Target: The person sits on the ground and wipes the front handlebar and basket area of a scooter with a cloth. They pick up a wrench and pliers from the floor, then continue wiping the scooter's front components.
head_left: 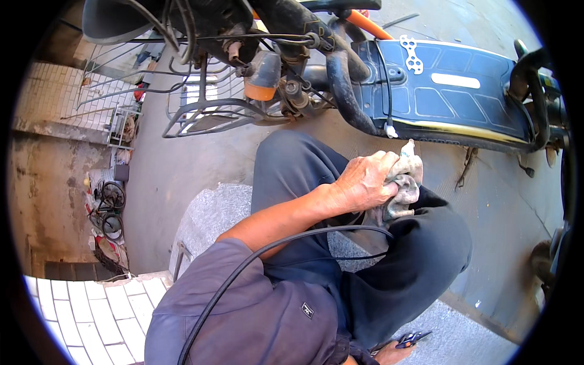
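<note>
My left hand [364, 182] is closed on a crumpled, stained cloth [403, 177] above my bent leg. My right hand [389, 353], low at the right and partly hidden by my body, grips small dark pliers [411, 340]. A black cable [274, 246] arches across my left arm and legs. Just beyond the cloth is the dark footboard [462, 109] of a two-wheeled vehicle, with a flat silver multi-hole spanner [415, 63] lying on it. A thin black wire hangs over the footboard, ending in a white connector [390, 130].
The vehicle's front has a wire basket [207, 115], an orange lamp [261, 85] and curved black tubing [340, 91]. A granite slab [207, 213] is under me, beside a white-tiled ledge [91, 310]. Bicycle wheels and clutter [112, 201] stand along the left wall.
</note>
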The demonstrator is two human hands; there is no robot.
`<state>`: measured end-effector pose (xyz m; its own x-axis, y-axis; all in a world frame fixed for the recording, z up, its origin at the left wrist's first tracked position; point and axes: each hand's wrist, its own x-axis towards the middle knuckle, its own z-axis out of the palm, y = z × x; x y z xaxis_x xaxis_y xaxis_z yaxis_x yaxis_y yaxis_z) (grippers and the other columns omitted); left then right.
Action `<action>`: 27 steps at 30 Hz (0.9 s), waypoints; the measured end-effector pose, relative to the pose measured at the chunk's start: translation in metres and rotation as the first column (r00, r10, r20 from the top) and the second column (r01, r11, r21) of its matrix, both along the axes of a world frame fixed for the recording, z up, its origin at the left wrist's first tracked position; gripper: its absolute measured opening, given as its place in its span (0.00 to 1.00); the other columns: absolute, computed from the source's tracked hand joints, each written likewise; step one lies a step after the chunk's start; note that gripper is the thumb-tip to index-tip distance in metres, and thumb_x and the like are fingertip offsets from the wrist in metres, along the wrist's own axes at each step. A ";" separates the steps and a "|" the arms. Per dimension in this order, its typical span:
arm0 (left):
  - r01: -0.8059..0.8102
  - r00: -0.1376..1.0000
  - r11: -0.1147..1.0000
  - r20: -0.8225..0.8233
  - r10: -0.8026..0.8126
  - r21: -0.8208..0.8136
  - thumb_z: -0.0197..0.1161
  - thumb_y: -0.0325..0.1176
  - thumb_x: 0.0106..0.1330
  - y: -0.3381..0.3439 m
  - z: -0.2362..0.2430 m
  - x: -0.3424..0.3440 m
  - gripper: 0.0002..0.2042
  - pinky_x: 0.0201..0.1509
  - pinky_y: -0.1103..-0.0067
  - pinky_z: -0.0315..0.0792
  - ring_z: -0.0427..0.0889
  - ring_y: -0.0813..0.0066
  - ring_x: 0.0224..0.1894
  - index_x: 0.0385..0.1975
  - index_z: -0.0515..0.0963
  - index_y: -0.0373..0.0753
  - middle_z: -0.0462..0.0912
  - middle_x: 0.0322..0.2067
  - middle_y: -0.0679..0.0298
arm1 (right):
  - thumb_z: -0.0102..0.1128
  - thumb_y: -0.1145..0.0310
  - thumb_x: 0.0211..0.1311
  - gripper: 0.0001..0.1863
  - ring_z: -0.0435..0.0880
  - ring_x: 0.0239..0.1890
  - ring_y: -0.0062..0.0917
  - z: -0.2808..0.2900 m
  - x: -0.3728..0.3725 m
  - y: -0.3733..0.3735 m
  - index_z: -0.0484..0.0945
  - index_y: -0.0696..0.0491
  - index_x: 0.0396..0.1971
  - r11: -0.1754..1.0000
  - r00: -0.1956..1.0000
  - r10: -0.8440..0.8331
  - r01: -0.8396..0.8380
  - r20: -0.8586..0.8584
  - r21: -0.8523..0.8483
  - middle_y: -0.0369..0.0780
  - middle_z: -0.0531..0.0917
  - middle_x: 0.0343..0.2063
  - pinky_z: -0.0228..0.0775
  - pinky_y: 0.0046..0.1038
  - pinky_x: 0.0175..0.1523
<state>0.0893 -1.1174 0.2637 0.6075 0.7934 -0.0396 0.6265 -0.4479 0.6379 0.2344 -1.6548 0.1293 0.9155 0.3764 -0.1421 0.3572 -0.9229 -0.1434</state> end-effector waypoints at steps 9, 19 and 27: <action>-0.019 1.000 0.999 0.010 0.019 0.027 0.64 0.34 0.59 -0.008 0.001 -0.008 0.18 0.50 0.60 0.75 0.80 0.44 0.45 0.48 0.75 0.37 0.80 0.43 0.48 | 0.71 0.52 0.58 0.33 0.84 0.35 0.48 0.006 0.009 0.009 0.76 0.63 0.52 0.994 0.991 0.109 -0.110 0.078 0.005 0.53 0.84 0.35 0.78 0.45 0.40; -0.131 0.948 0.945 0.241 0.208 -0.299 0.61 0.30 0.64 -0.021 0.034 -0.038 0.19 0.61 0.70 0.72 0.80 0.66 0.57 0.56 0.75 0.36 0.80 0.54 0.54 | 0.57 0.67 0.73 0.23 0.77 0.60 0.40 0.070 0.076 0.128 0.71 0.63 0.62 0.860 0.998 -0.051 0.020 0.047 0.510 0.50 0.77 0.60 0.66 0.36 0.66; -0.030 0.799 0.940 0.557 0.228 -0.341 0.58 0.31 0.74 -0.041 0.078 -0.052 0.20 0.67 0.76 0.68 0.76 0.75 0.58 0.63 0.70 0.34 0.80 0.54 0.63 | 0.69 0.71 0.61 0.25 0.80 0.55 0.32 0.254 0.025 0.362 0.76 0.60 0.58 0.286 0.692 0.683 -0.547 0.233 0.787 0.45 0.80 0.55 0.69 0.31 0.62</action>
<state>0.0372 -1.1583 0.3413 0.4851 0.8736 0.0381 0.1304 -0.1153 0.9847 0.2594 -1.2925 0.3833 0.3609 0.8282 0.4287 0.6846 0.0769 -0.7248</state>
